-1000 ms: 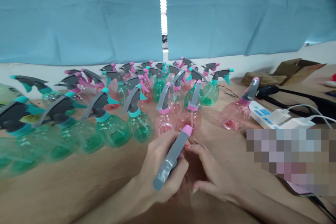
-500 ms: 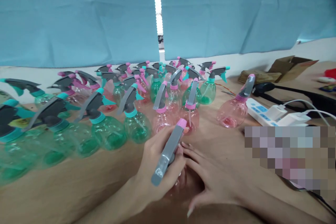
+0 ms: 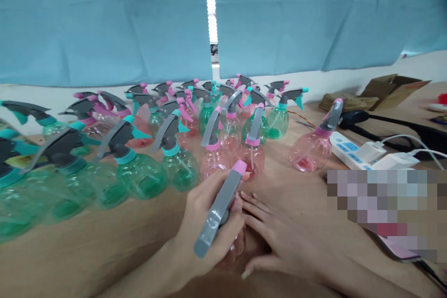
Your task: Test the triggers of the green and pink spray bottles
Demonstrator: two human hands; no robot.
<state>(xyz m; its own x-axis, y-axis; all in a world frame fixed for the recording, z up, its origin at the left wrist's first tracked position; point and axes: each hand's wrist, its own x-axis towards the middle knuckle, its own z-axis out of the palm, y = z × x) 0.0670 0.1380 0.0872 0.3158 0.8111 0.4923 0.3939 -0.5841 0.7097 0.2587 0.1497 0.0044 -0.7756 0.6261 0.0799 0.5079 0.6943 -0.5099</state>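
Note:
A pink spray bottle with a grey head and pink nozzle stands at the table's near edge. My left hand is wrapped around its head and neck, hiding much of the bottle. Fingers apart, my right hand rests close against the bottle's right side; whether its fingertips touch the body I cannot tell. Just beyond the hands are another pink spray bottle and a green spray bottle.
Several green and pink spray bottles crowd the left and back of the table. To the right stand a lone pink bottle, a white power strip with plugs, a black strap-like object and an opened cardboard box. A blurred-out patch covers the lower right.
The held bottle's head has shifted slightly down and left with my left hand. My right hand has moved a little left. The view has shifted slightly.

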